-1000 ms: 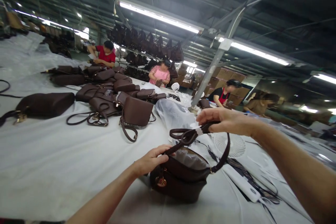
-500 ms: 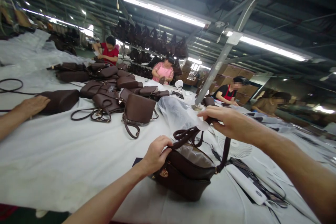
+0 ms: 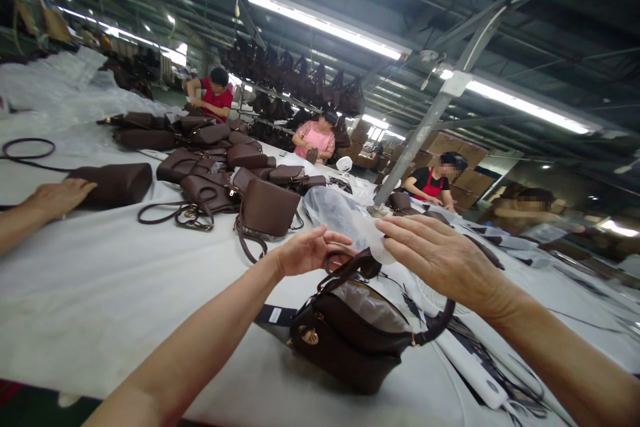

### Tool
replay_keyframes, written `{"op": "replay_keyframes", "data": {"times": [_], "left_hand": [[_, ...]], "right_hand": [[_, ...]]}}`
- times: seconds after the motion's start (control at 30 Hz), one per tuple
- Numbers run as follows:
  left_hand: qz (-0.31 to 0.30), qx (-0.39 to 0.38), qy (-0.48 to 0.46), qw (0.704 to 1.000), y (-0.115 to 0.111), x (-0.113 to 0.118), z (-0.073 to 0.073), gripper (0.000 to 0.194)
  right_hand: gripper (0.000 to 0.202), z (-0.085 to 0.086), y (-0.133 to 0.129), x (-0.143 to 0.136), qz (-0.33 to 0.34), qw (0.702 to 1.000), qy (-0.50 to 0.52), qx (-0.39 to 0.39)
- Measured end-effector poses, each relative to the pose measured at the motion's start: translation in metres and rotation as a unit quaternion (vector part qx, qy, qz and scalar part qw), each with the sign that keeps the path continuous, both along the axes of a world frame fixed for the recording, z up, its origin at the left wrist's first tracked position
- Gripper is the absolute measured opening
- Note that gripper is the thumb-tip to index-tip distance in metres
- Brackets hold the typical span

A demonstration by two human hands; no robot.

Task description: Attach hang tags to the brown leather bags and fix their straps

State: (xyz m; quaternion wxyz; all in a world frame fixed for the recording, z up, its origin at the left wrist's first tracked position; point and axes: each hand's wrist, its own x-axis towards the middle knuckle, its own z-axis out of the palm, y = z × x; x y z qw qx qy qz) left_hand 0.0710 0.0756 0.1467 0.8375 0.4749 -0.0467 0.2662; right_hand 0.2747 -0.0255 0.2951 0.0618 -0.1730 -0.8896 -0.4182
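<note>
A dark brown handbag [image 3: 350,340] stands on the white table, its top open on clear plastic inside, with a gold heart-shaped charm at its left end. My left hand [image 3: 313,252], fingers apart and holding nothing, is at the bag's strap [image 3: 345,271]. To the right, my right hand [image 3: 435,257] hovers above the bag with fingers stretched out; a small whitish sheet [image 3: 376,240] lies against its fingertips. Its thumb is hidden. The bag's handle [image 3: 440,327] arches below that hand. A dark card with a white label [image 3: 276,315] pokes out behind the bag.
Another person's hand [image 3: 63,200] rests on a brown bag [image 3: 117,185] at the left. A pile of brown bags [image 3: 215,167] lies mid-table, with clear plastic [image 3: 330,210] beside it. A white power strip [image 3: 475,373] and cables are at the right. Several people work beyond.
My left hand has let go of the bag's rim and moved up and right, its fingers opening. My right hand's fingers have straightened from their pinch at the strap. The view has shifted slightly.
</note>
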Motion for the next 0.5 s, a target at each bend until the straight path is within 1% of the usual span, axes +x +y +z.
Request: {"op": "replay_keyframes", "data": {"times": [0.07, 0.1, 0.13, 0.2, 0.27, 0.33, 0.4, 0.47, 0.5], "left_hand": [[-0.068, 0.056, 0.053, 0.995, 0.003, 0.007, 0.011, 0.054], [-0.088, 0.085, 0.081, 0.989, 0.002, 0.011, 0.016, 0.056], [-0.1, 0.11, 0.105, 0.983, 0.001, 0.014, 0.021, 0.056], [-0.101, 0.143, 0.144, 0.974, -0.004, 0.021, 0.028, 0.053], [-0.075, 0.17, 0.168, 0.968, -0.008, 0.024, 0.033, 0.049], [-0.031, 0.199, 0.182, 0.962, -0.011, 0.027, 0.035, 0.044], [0.015, 0.228, 0.198, 0.953, -0.015, 0.031, 0.035, 0.038], [0.046, 0.247, 0.21, 0.945, -0.019, 0.035, 0.034, 0.03], [0.056, 0.253, 0.211, 0.943, -0.02, 0.036, 0.033, 0.027]], "right_hand": [[0.017, -0.001, 0.0, 0.001, 0.001, 1.0, -0.001, 0.004], [0.017, -0.002, -0.001, 0.003, 0.0, 1.0, -0.002, 0.007], [0.017, -0.003, -0.001, 0.005, -0.003, 1.0, -0.003, 0.009], [0.018, -0.006, -0.003, 0.01, -0.018, 1.0, -0.004, 0.004], [0.02, -0.011, -0.005, 0.016, -0.059, 0.998, 0.004, -0.005], [0.024, -0.021, -0.006, 0.019, -0.122, 0.992, 0.032, -0.014], [0.036, -0.033, -0.006, 0.018, -0.181, 0.982, 0.048, -0.037], [0.052, -0.047, -0.006, 0.013, -0.222, 0.97, 0.05, -0.082], [0.058, -0.053, -0.006, 0.009, -0.237, 0.964, 0.053, -0.11]]}}
